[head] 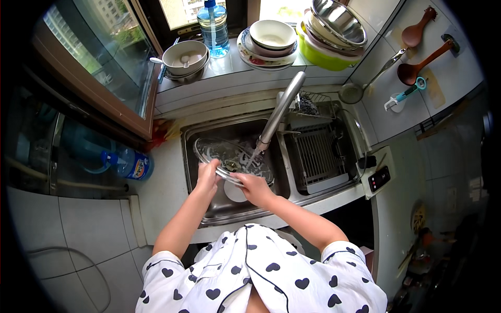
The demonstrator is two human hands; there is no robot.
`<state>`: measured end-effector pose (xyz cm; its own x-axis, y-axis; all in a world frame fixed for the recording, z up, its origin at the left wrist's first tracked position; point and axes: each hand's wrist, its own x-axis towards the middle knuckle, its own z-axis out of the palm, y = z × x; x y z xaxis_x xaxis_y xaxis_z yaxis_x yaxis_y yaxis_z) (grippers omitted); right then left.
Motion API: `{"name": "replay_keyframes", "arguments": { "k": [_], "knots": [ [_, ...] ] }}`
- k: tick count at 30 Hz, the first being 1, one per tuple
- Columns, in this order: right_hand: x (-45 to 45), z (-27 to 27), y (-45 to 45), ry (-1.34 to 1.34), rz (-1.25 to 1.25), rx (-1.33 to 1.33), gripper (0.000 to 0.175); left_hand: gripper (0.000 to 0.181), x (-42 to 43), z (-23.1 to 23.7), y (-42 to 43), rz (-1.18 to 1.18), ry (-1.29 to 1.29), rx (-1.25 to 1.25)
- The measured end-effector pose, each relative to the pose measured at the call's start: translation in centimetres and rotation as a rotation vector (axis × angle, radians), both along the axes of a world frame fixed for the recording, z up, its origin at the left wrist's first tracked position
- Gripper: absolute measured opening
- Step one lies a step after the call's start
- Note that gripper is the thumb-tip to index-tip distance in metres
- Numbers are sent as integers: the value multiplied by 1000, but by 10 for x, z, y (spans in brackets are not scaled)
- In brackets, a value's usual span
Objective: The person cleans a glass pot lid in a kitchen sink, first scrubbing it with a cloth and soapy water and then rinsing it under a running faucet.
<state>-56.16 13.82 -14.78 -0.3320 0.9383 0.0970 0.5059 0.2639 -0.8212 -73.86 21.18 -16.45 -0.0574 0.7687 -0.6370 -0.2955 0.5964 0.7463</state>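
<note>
Over the left sink basin [219,215], both hands hold a round, clear glass pot lid [213,148] with a metal rim, tilted under the tap. My left hand [207,176] grips its near left edge. My right hand [254,187] closes on the rim at the near right. Water runs from the steel faucet [280,111] towards the lid, and splashes and suds show through the glass. Below the hands, a white round object [235,191] lies in the basin, partly hidden by the lid and the right hand; its kind is not plain.
The right basin holds a slatted drying rack [317,156]. Stacked bowls and plates [268,51], metal bowls [340,27] and a blue pump bottle [213,29] line the windowsill. A water bottle [135,164] lies left of the sink; a phone-like device [379,178] sits right.
</note>
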Motion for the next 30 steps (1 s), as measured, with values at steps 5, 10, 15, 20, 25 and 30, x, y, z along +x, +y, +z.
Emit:
{"name": "replay_keyframes", "arguments": {
  "k": [5, 10, 15, 20, 25, 30],
  "knots": [
    [8, -13, 21, 355, -342, -219, 19, 90, 73, 8, 20, -69, 187, 331],
    [28, -1, 20, 924, -446, -402, 21, 68, 115, -35, -15, -279, 494, 811],
    [47, 7, 12, 1070, -586, -565, 24, 73, 134, -31, 15, -440, 182, 813],
    [47, 14, 9, 1194, -577, -644, 23, 55, 122, -46, 47, -384, 753, 810],
    [51, -6, 12, 1345, -594, -705, 23, 52, 111, -38, 3, -719, 797, 870],
    [55, -12, 15, 1413, -640, -703, 23, 54, 36, -27, 1, -868, 1007, 826]
  ]
}}
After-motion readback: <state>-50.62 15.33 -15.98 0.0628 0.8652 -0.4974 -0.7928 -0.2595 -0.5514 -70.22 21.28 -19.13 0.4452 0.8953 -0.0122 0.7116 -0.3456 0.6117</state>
